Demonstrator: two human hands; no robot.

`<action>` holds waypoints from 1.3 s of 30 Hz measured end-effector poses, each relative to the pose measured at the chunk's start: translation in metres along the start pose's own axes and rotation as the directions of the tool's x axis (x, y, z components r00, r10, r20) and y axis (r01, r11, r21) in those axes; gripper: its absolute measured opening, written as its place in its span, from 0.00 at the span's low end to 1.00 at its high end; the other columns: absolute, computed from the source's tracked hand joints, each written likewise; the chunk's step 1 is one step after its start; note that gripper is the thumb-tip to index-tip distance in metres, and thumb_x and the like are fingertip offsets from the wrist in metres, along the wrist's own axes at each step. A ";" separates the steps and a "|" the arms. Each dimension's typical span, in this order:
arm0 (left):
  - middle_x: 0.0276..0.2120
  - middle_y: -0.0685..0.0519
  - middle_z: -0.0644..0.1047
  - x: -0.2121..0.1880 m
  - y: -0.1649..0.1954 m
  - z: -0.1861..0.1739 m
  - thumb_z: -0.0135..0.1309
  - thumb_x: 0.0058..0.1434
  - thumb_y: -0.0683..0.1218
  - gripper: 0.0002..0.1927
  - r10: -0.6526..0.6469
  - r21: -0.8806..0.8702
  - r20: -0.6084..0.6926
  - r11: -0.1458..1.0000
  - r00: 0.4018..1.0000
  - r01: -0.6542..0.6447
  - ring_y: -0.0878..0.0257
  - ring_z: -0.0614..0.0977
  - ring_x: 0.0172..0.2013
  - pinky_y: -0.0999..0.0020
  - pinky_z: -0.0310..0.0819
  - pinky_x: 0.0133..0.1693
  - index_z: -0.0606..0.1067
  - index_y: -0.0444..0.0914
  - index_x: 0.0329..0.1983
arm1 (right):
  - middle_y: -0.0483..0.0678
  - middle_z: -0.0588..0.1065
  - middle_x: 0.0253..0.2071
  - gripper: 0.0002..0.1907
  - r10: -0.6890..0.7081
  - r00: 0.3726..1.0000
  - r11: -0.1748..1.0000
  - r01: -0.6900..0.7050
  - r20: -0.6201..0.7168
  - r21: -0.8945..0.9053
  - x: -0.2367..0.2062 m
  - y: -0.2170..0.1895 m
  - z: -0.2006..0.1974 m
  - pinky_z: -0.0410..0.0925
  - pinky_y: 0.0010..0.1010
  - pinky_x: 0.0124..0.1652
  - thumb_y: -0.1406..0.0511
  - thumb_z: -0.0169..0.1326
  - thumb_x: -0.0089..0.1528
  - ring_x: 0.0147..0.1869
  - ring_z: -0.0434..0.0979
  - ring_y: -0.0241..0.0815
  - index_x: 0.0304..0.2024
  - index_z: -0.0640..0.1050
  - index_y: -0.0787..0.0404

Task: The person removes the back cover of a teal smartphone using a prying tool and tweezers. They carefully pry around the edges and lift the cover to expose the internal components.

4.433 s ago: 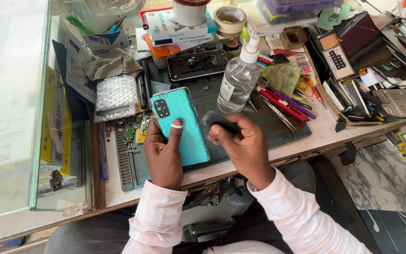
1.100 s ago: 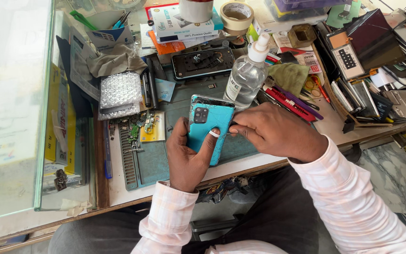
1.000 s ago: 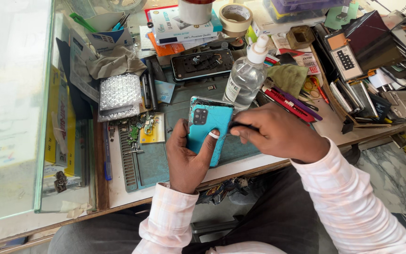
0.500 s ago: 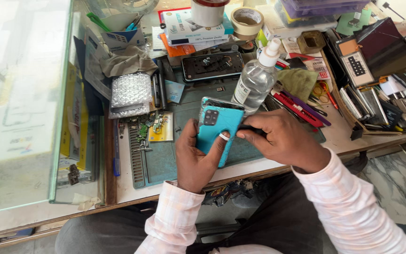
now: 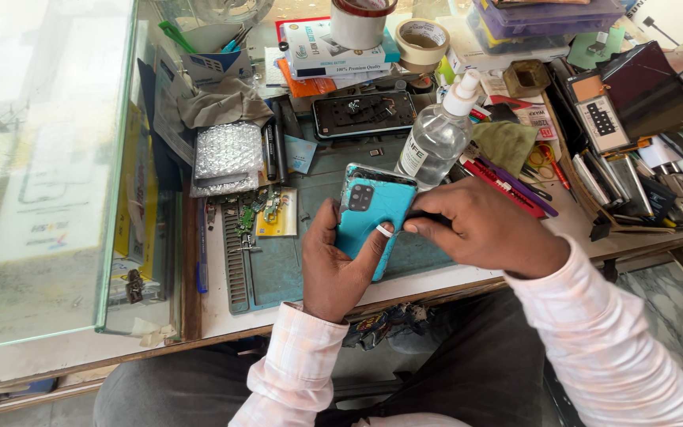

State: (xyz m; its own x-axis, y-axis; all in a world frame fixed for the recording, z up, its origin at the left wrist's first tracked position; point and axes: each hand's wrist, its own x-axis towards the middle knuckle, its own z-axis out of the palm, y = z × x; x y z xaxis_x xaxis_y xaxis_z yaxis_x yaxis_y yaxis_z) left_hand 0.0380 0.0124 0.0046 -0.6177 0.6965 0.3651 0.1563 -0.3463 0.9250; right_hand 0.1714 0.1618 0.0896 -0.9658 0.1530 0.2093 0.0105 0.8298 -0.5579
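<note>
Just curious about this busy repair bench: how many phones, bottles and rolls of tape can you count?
Phones: 2, the teal phone held in the left hand with the right hand at its edge, and the opened dark phone lying on the bench
Clear pump bottles: 1
Tape rolls: 1
Total: 4

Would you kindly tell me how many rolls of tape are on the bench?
2: a red-rimmed roll at the top centre, cut by the frame edge, and a beige roll just right of it, behind the spray bottle. More may hide in the clutter.
</note>
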 end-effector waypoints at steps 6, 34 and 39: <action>0.33 0.54 0.77 -0.001 -0.001 0.000 0.66 0.63 0.44 0.14 0.009 0.006 0.012 1.000 1.000 -0.009 0.72 0.75 0.35 0.75 0.72 0.36 0.71 0.34 0.38 | 0.56 0.77 0.23 0.09 0.246 0.967 0.969 -0.246 -0.069 0.017 -0.011 -0.001 0.017 0.63 0.39 0.25 0.66 0.61 0.59 0.19 0.72 0.51 0.41 0.82 0.62; 0.33 0.54 0.76 0.002 -0.002 0.001 0.66 0.62 0.44 0.15 -0.027 0.002 0.035 1.000 0.999 0.027 0.72 0.75 0.36 0.76 0.73 0.36 0.69 0.35 0.37 | 0.54 0.74 0.22 0.07 0.104 0.993 0.994 -0.105 -0.061 -0.013 -0.017 0.005 0.018 0.63 0.41 0.25 0.66 0.60 0.61 0.22 0.73 0.50 0.36 0.80 0.65; 0.34 0.54 0.77 0.001 -0.002 0.001 0.66 0.62 0.43 0.15 -0.003 -0.023 0.050 1.000 0.999 0.004 0.72 0.76 0.37 0.75 0.73 0.37 0.70 0.35 0.38 | 0.55 0.75 0.23 0.07 0.072 0.997 0.997 -0.072 -0.002 -0.007 -0.016 0.007 0.013 0.63 0.41 0.24 0.66 0.60 0.60 0.22 0.73 0.51 0.35 0.79 0.66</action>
State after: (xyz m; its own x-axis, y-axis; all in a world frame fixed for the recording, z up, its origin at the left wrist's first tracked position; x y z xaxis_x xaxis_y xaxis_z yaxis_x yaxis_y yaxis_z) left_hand 0.0377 0.0143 0.0034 -0.5785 0.7283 0.3674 0.1358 -0.3582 0.9237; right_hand 0.1836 0.1582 0.0718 -0.9620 0.2136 0.1701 0.0821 0.8204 -0.5659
